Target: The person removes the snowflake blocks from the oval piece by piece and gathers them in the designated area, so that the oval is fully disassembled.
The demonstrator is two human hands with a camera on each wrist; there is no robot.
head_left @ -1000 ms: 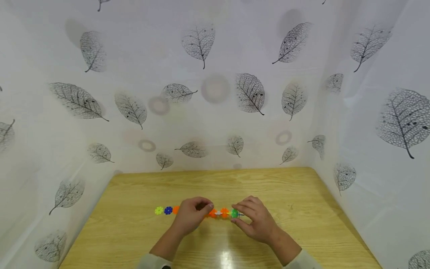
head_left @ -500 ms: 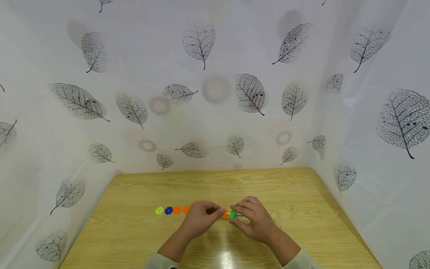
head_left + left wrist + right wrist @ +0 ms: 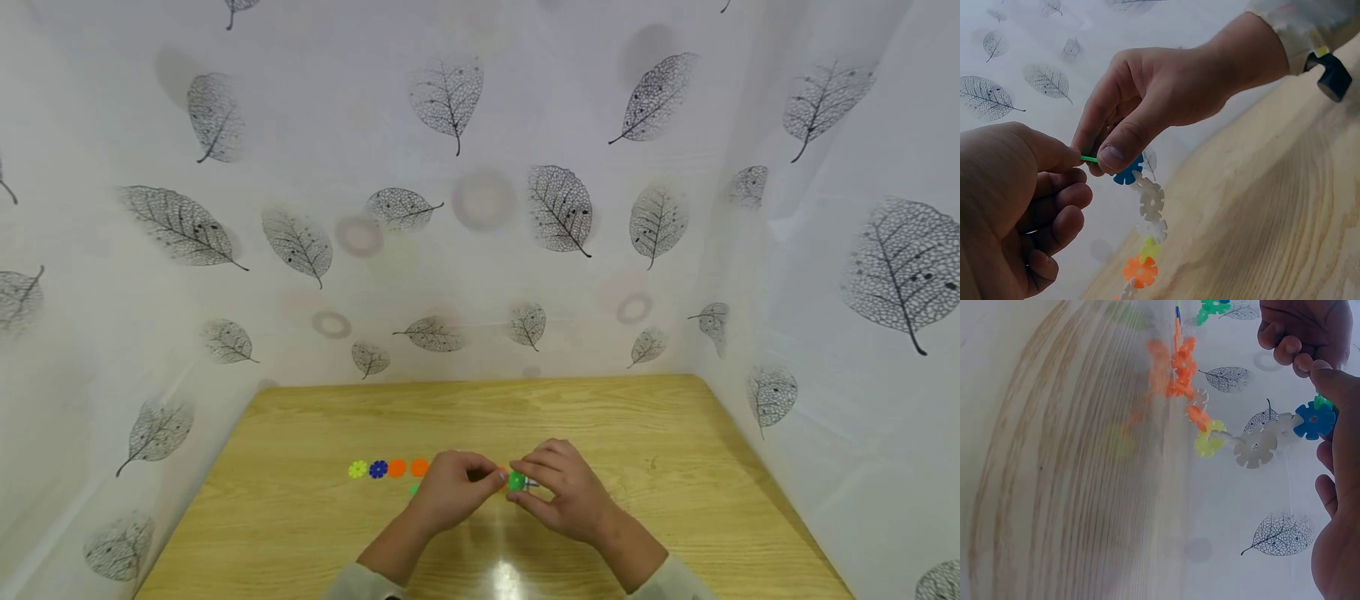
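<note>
A chain of notched plastic snowflake discs hangs between my hands and the table. My left hand [image 3: 459, 493] reaches in from the left, its thumb and index fingertips pinching the edge of a green disc [image 3: 517, 481]. From the other side my right hand [image 3: 561, 492] grips that same disc between thumb and fingers. The left wrist view shows the green disc edge-on, with a blue disc [image 3: 1125, 173] just under my right thumb. Below follow a grey disc [image 3: 1255, 449], a yellow disc [image 3: 1209, 444] and orange discs [image 3: 1182, 365]. My left hand hides part of the chain in the head view.
On the wooden table [image 3: 645, 433], a yellow-green disc [image 3: 357, 469], a dark blue disc [image 3: 378, 469] and an orange disc [image 3: 397, 468] form a row left of my hands. Another green disc [image 3: 414, 491] peeks out by my left wrist. A leaf-printed curtain [image 3: 480, 250] surrounds the table.
My left hand has moved right along the chain to the green disc at my right fingertips. My right hand has shifted slightly left. Another green disc now shows beside my left wrist.
</note>
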